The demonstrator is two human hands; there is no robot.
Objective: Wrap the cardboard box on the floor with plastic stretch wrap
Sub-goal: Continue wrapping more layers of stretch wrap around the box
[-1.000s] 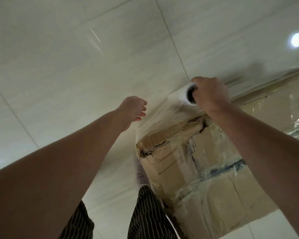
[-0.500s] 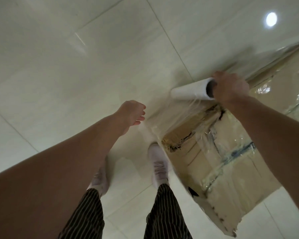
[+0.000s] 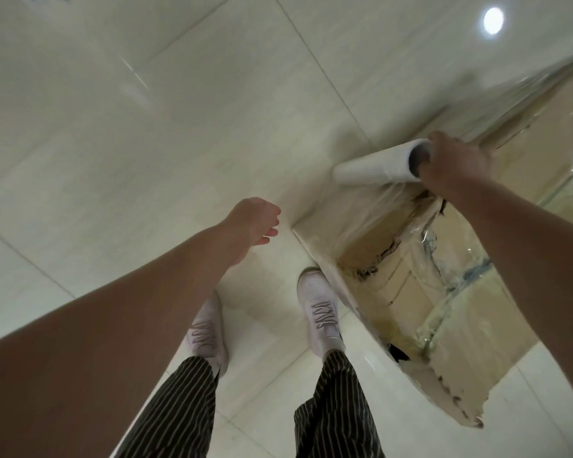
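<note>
**Film could rope up or tear at the ragged corner**

I am gripping the end of the stretch wrap roll [image 3: 374, 164] with my right hand [image 3: 457, 165], while my left hand [image 3: 255, 223] is hanging loosely curled, holding nothing. With only one hand steering, the film [image 3: 369, 223] is risking bunching or snagging. The cardboard box [image 3: 450, 312] is sitting on the floor [image 3: 146, 133] just beside my right shoe [image 3: 321, 312], looking battered, its edges torn, glossy wrinkled layers already covering it.
</note>
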